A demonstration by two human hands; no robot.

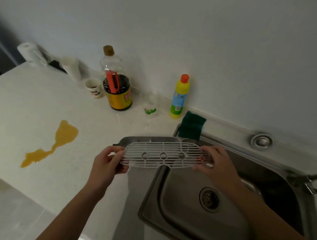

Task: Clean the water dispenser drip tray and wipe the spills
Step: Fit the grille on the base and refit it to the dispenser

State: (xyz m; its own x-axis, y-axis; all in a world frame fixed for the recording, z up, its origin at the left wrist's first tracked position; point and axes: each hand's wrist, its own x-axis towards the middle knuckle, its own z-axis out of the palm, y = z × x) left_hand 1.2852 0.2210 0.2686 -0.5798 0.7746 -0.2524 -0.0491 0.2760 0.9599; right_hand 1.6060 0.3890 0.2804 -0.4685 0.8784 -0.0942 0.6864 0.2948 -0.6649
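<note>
Hands (106, 163) (214, 162) pinch grate (162, 154) ends, seemingly above sink (151, 192) rim.

Two hands: left hand (107, 162), right hand (215, 163). One white grille (163, 154), one grey drip tray (135, 139), one green scouring pad (192, 127), one yellow detergent bottle (179, 98), one dark sauce bottle (117, 81), one paper cup (93, 88), two paper-towel rolls (30, 53) (72, 67), one orange spill (56, 144), one sink (195, 212).

A white slatted grille (162, 155) with three round holes is held level above the sink's left edge, gripped at both ends. Its grey tray (135, 139) sits just behind on the counter. An orange spill (62, 135) pools left, well apart.
</note>
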